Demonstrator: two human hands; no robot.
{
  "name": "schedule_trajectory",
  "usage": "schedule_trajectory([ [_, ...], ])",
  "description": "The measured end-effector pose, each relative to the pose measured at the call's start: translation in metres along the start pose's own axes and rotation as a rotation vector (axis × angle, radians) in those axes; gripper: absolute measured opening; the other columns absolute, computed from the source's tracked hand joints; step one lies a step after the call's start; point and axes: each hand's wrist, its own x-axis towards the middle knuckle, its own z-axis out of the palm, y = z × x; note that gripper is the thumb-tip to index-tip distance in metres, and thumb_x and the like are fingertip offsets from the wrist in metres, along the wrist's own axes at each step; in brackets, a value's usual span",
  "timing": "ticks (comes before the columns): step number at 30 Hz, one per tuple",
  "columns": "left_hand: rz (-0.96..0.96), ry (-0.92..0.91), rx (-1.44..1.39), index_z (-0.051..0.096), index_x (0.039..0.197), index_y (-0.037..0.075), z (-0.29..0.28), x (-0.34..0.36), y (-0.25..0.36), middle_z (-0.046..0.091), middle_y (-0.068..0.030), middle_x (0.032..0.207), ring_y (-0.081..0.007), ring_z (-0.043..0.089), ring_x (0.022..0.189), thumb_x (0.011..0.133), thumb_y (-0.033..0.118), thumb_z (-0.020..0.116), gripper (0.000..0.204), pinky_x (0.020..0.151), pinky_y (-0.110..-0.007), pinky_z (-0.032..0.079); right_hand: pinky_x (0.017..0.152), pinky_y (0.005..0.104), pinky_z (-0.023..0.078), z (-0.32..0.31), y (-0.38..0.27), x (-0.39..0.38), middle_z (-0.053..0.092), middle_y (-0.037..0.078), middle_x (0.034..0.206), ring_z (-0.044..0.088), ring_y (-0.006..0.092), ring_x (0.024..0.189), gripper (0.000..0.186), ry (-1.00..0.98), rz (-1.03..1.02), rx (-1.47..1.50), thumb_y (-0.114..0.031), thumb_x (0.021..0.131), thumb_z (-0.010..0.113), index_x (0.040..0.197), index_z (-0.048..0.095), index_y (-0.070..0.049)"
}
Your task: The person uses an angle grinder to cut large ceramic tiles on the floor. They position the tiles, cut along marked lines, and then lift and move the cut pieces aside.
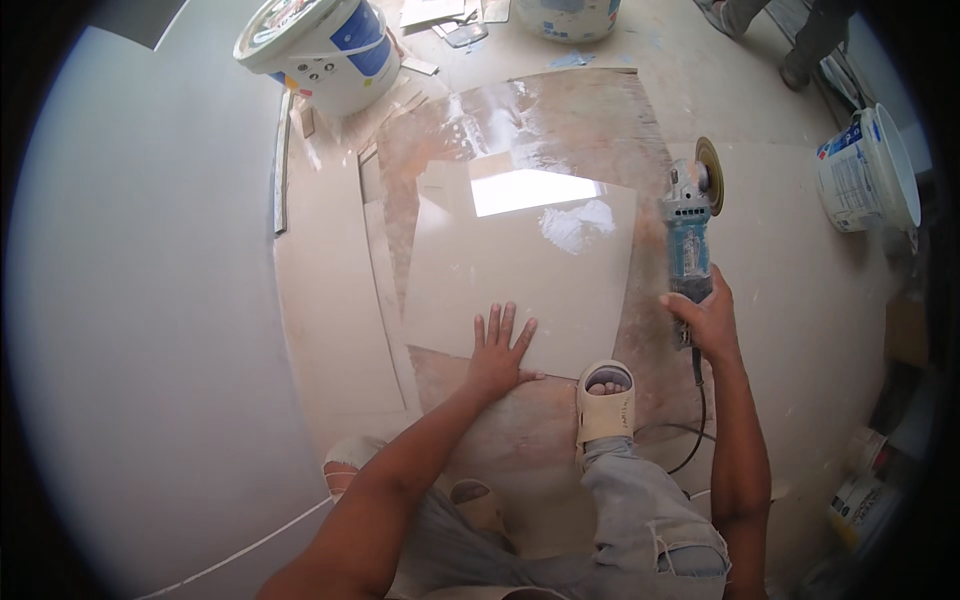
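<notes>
Glossy cream four-sided tile (515, 280) lies at twelve o'clock, left hand (499, 364) spread on its near edge; right hand (708, 315) wraps blue-grey angle grinder (689, 240), two o'clock. Advise steady palm, tan round disc (712, 178) clear.

the tile (510, 285) lies on a board (615, 115), left of the grinder (689, 245), 2 buckets (340, 60) behind.

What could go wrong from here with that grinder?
The toes show through the open sandal by the tile's near edge, so they could be hurt if the right hand dropped the grinder. The bare left hand, spread on the tile, might be cut if the disc came near. The cord, curving beside the leg, could snag.
</notes>
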Motion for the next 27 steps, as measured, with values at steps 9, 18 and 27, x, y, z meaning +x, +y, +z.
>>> schedule_trajectory([
  [9,-0.032,0.173,-0.032,0.026,0.158,0.009,-0.004,0.078,0.017,0.007,-0.0334,0.162,-0.0547,0.001,0.15,0.074,0.07,0.071,0.113,0.112,-0.075,0.005,0.093,0.0339,0.05,0.001,0.008,0.001,0.065,0.012,0.11,0.063,0.0189,0.099,0.059,-0.019,-0.066,0.024,-0.011,0.075,0.08,0.125,0.053,0.004],
  [18,-0.174,0.267,-0.056,0.021,0.157,0.0,-0.057,0.201,0.032,0.01,-0.0312,0.163,-0.0479,0.006,0.152,0.077,0.072,0.068,0.117,0.117,-0.068,0.01,0.091,0.0335,0.05,0.005,0.021,0.013,0.065,0.012,0.112,0.063,0.0191,0.099,0.059,-0.023,-0.078,0.083,-0.011,0.075,0.081,0.126,0.054,0.005],
  [27,-0.51,0.102,-0.038,0.021,0.156,-0.007,-0.053,0.068,-0.051,0.014,-0.0283,0.164,-0.0408,0.014,0.153,0.083,0.062,0.069,0.111,0.123,-0.05,0.017,0.087,0.0319,0.051,0.035,0.027,0.051,0.067,0.011,0.104,0.063,0.0177,0.093,0.057,-0.1,-0.142,0.13,-0.016,0.074,0.083,0.121,0.057,0.004],
])
